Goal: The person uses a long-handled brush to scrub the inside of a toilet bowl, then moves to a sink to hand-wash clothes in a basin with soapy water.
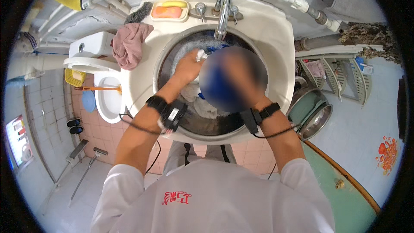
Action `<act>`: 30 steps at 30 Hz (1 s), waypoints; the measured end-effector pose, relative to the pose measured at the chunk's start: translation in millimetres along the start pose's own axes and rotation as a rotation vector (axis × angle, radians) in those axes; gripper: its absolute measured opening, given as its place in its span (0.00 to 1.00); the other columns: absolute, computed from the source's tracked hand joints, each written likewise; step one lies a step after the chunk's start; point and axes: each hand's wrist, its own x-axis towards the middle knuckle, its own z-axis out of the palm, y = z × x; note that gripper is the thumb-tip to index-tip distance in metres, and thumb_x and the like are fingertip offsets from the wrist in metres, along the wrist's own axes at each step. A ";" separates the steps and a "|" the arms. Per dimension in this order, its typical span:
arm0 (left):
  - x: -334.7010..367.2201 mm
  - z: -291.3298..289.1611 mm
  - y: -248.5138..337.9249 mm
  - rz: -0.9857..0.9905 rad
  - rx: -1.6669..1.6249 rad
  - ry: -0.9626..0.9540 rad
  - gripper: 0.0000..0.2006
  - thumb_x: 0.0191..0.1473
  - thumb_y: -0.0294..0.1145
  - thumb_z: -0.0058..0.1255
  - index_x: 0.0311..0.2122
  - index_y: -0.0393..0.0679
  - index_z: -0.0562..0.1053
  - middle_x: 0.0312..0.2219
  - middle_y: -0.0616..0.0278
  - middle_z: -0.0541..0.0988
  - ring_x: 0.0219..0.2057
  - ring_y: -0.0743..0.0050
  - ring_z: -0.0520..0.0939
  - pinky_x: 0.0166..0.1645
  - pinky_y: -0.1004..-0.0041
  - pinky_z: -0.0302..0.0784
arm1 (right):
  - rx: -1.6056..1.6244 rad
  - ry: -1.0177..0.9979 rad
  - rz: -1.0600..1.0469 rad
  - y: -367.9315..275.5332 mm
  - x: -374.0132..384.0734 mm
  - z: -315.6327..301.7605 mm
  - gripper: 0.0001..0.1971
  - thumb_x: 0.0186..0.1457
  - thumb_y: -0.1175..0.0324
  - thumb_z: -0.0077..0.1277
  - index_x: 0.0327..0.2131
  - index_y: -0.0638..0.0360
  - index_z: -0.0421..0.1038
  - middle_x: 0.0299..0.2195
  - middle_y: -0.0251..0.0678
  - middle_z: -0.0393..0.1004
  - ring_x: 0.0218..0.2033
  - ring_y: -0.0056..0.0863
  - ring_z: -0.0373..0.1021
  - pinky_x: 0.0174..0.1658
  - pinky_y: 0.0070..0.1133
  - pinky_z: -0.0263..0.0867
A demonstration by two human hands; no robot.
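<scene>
Both my hands are inside a metal basin [158, 87] set in the pale sink, where sudsy water [181, 51] shows at the far left. My left hand [189, 68] is closed, pinching a piece of white cloth [201, 55] at its fingertips. White and blue wet fabric lies below it, with a pale bunched piece [206, 108] near the front of the basin. A round blurred patch covers most of my right hand [240, 74] and the blue fabric [217, 82] around it, so its fingers cannot be made out. Dark wristbands with cables sit on both wrists.
A chrome faucet [222, 15] reaches over the basin's far rim. A soap dish [170, 10] stands at the back left, and a pinkish-brown cloth [130, 44] drapes over the sink's left edge. Metal bowls [317, 121] and a slatted rack [336, 75] are at the right, a toilet [108, 97] at the left.
</scene>
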 end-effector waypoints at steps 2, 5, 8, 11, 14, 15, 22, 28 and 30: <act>-43.3 -22.9 42.6 0.105 0.007 -0.040 0.17 0.47 0.28 0.55 0.46 0.43 0.73 0.46 0.45 0.75 0.48 0.46 0.75 0.52 0.62 0.70 | 0.091 0.055 -0.192 29.7 -31.2 0.2 0.26 0.52 0.51 0.51 0.47 0.62 0.72 0.43 0.53 0.75 0.47 0.50 0.71 0.52 0.35 0.65; -103.4 -33.7 55.2 0.307 0.081 -0.065 0.24 0.41 0.23 0.59 0.48 0.44 0.72 0.56 0.45 0.66 0.56 0.43 0.69 0.56 0.60 0.69 | 0.126 0.146 -0.433 40.1 -96.6 -3.4 0.22 0.46 0.60 0.60 0.45 0.60 0.71 0.46 0.51 0.69 0.52 0.51 0.66 0.54 0.38 0.62; -133.9 -13.4 46.8 0.252 0.447 -0.151 0.39 0.41 0.26 0.63 0.61 0.53 0.63 0.63 0.41 0.53 0.61 0.31 0.61 0.61 0.47 0.64 | -0.189 0.154 -0.526 37.5 -133.0 4.0 0.30 0.44 0.65 0.60 0.53 0.55 0.63 0.60 0.55 0.54 0.59 0.63 0.53 0.55 0.48 0.59; -135.8 12.4 27.5 0.117 0.785 -0.233 0.48 0.43 0.30 0.66 0.68 0.59 0.51 0.65 0.42 0.48 0.61 0.20 0.56 0.54 0.31 0.65 | -0.308 0.014 -0.381 22.9 -132.9 16.3 0.36 0.45 0.63 0.61 0.59 0.50 0.60 0.61 0.57 0.53 0.59 0.62 0.54 0.52 0.52 0.60; -111.6 29.9 18.5 0.044 0.814 -0.220 0.47 0.43 0.30 0.65 0.67 0.55 0.52 0.65 0.42 0.49 0.60 0.24 0.59 0.52 0.35 0.70 | -0.452 -0.037 -0.310 10.1 -117.9 21.7 0.36 0.47 0.62 0.61 0.61 0.48 0.59 0.58 0.55 0.57 0.55 0.58 0.58 0.47 0.52 0.63; -102.9 28.6 14.0 0.044 0.803 -0.189 0.45 0.43 0.30 0.65 0.66 0.54 0.54 0.64 0.42 0.51 0.58 0.26 0.62 0.50 0.38 0.72 | -0.418 -0.033 -0.372 28.5 -101.4 39.2 0.36 0.47 0.61 0.61 0.61 0.48 0.59 0.56 0.54 0.58 0.54 0.56 0.60 0.45 0.51 0.63; -25.5 54.2 -24.0 0.084 0.879 -0.111 0.21 0.47 0.32 0.54 0.49 0.42 0.71 0.44 0.40 0.76 0.38 0.39 0.79 0.39 0.51 0.78 | -0.530 -0.192 -0.110 2.1 -6.7 28.5 0.25 0.54 0.55 0.50 0.53 0.55 0.69 0.45 0.47 0.74 0.46 0.48 0.71 0.44 0.42 0.69; 15.4 -1.1 -41.4 -0.075 0.420 -0.120 0.19 0.52 0.35 0.51 0.48 0.36 0.72 0.41 0.40 0.78 0.44 0.43 0.79 0.51 0.55 0.73 | -0.056 -0.097 0.005 -10.4 27.8 26.8 0.30 0.58 0.47 0.41 0.53 0.62 0.70 0.51 0.54 0.72 0.52 0.51 0.69 0.56 0.38 0.63; -26.5 -25.6 18.2 -0.013 0.027 0.064 0.20 0.52 0.34 0.53 0.49 0.38 0.71 0.45 0.42 0.76 0.47 0.42 0.76 0.54 0.56 0.70 | 0.114 -0.002 -0.051 -14.0 -24.1 1.3 0.27 0.55 0.54 0.47 0.52 0.65 0.69 0.52 0.53 0.71 0.54 0.53 0.66 0.59 0.35 0.59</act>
